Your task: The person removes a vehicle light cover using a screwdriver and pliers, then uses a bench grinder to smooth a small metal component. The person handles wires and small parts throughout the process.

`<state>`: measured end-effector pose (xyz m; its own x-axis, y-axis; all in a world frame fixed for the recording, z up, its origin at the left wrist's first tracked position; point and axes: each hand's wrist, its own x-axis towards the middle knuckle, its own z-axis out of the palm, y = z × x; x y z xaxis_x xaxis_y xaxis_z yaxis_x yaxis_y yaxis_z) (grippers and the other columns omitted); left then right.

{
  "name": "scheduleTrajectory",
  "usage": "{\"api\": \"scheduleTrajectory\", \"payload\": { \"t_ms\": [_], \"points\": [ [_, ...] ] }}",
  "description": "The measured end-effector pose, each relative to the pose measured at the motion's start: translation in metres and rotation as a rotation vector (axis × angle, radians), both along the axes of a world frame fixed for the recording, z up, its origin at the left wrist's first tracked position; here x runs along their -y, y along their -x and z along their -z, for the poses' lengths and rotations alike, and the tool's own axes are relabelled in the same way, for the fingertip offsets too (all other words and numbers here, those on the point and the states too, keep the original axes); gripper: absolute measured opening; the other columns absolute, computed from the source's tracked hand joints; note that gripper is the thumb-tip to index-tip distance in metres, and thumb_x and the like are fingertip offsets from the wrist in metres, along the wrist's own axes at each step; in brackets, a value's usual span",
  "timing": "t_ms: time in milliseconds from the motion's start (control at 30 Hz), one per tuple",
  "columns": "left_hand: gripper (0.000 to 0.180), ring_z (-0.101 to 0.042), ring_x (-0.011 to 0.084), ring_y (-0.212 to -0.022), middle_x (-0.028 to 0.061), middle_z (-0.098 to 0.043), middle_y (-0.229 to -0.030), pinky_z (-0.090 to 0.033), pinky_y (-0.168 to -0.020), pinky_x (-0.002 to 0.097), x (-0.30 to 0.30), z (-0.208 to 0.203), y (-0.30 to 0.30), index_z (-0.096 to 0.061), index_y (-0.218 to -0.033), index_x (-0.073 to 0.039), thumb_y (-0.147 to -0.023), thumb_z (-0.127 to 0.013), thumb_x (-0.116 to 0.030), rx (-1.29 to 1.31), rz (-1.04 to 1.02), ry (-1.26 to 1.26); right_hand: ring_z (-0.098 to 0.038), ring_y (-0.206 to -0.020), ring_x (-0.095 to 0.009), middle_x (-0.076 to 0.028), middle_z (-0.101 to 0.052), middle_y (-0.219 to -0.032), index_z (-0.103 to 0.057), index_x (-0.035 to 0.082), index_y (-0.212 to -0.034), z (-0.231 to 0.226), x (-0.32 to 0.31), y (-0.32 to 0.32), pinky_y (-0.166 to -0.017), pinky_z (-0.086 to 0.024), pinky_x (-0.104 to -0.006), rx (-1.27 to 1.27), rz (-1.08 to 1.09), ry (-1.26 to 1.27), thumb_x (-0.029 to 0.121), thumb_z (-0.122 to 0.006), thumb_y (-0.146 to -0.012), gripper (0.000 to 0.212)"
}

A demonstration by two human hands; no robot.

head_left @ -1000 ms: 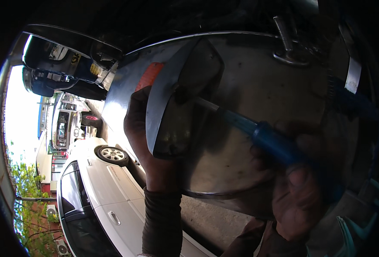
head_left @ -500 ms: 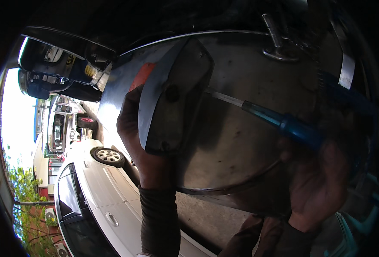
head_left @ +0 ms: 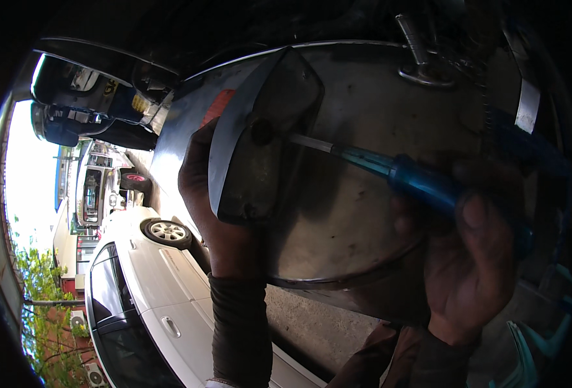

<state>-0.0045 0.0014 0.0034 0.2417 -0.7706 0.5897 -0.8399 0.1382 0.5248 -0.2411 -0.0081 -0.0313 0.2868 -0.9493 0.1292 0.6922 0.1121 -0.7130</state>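
My left hand [head_left: 198, 187] is wrapped round a dark grey, angular housing [head_left: 285, 149] with a round hole in its middle. It holds this tilted in front of a worn, rounded metal panel [head_left: 370, 110]. In my right hand [head_left: 470, 268] is a screwdriver with a clear blue handle [head_left: 422, 181], its fingers closed on the handle. The metal shaft points left at the housing's hole. From this view I cannot tell whether the tip touches the housing. Shadow hides part of the right fingers.
A ribbed metal post on a round base [head_left: 418, 58] stands at the panel's far edge. Behind the housing shows a red-orange patch [head_left: 219, 107]. A white car [head_left: 182, 284] is parked at the left, with another vehicle [head_left: 98, 184] beyond it.
My right hand has moved left with the screwdriver, bringing its tip nearer the housing's central hole. The left hand keeps its grip on the housing.
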Motion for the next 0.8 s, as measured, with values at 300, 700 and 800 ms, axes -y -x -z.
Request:
{"api": "scheduleTrajectory", "payload": {
  "t_ms": [300,700,800],
  "points": [
    [0.041,-0.068,0.0174,-0.101,0.0116,-0.071,-0.11,-0.052,-0.094,0.0307,0.0,-0.001,0.005,-0.063,-0.119,0.003,-0.083,-0.076,-0.012,-0.109,0.03,0.033,-0.068,-0.099,-0.043,-0.029,-0.06,-0.122,-0.047,-0.008,-0.13,0.0,-0.02,-0.016,-0.076,-0.061,-0.0423,-0.022,0.13,-0.082,0.02,-0.062,-0.093,0.049],
    [0.047,-0.069,0.0173,-0.099,0.0116,-0.071,-0.108,-0.053,-0.091,0.0299,-0.002,-0.01,0.016,-0.061,-0.119,0.002,-0.077,-0.079,-0.01,-0.301,0.057,-0.001,-0.069,-0.089,-0.028,-0.018,-0.06,-0.124,-0.068,0.004,-0.113,-0.013,-0.03,-0.043,-0.071,-0.058,-0.0284,-0.372,0.553,0.785,0.004,-0.082,-0.08,0.036],
    [0.049,-0.068,0.0181,-0.101,0.012,-0.07,-0.11,-0.054,-0.092,0.0305,-0.002,-0.01,0.02,-0.059,-0.121,0.003,-0.077,-0.078,-0.007,-0.21,0.027,0.002,-0.069,-0.085,-0.029,-0.02,-0.066,-0.113,-0.068,0.002,-0.109,-0.014,-0.045,-0.046,-0.07,-0.059,-0.0355,-0.396,0.541,0.721,0.004,-0.077,-0.082,0.029]
  ]
}}
